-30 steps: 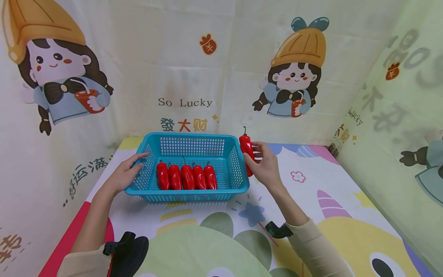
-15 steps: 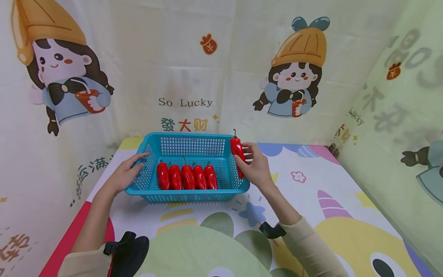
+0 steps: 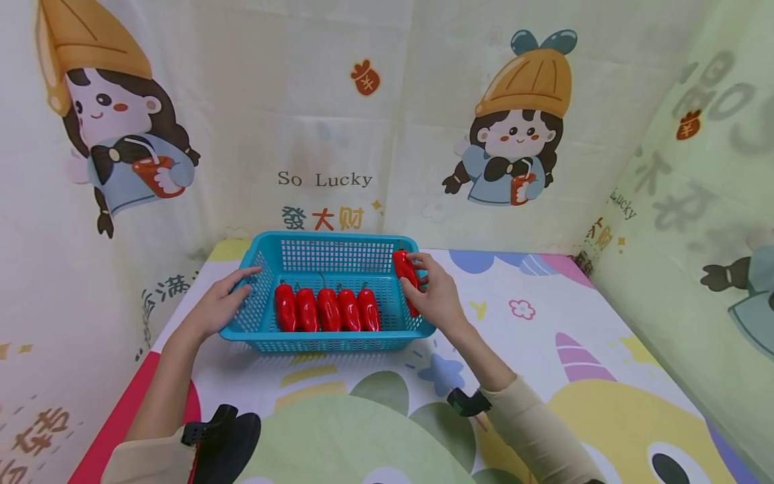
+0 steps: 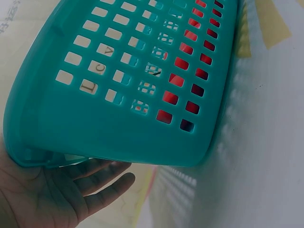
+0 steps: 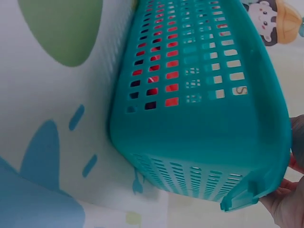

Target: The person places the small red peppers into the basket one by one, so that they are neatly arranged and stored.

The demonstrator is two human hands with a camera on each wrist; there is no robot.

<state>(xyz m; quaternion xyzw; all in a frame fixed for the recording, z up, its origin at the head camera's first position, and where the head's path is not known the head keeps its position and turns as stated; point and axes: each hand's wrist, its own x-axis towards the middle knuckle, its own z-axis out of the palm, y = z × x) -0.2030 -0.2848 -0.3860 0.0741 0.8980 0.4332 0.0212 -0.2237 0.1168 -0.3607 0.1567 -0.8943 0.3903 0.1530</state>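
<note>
A blue plastic basket (image 3: 335, 341) with perforated walls stands on the table. Inside it, several red chili peppers (image 3: 328, 309) lie in a row along the near side. Over the basket's right end, my right hand (image 3: 437, 294) holds another red chili pepper (image 3: 404, 269) between thumb and fingers, stem up and tilted. My left hand (image 3: 220, 302) grips the rim at the basket's left end; in the left wrist view its fingers (image 4: 111, 192) reach along the outside below the rim. The right wrist view shows my right hand (image 5: 289, 204) only partly, behind the rim, and hides that pepper.
A colourful cartoon-print cloth (image 3: 514, 349) covers the table. Pale printed curtains (image 3: 417, 134) hang behind the basket and at both sides. A black object (image 3: 232, 444) lies by the left sleeve. Each wrist wears a black camera strap.
My right hand has carried the chili pepper leftward across the basket's right rim and lowered it inside the right end. The left hand and the basket have stayed in place.
</note>
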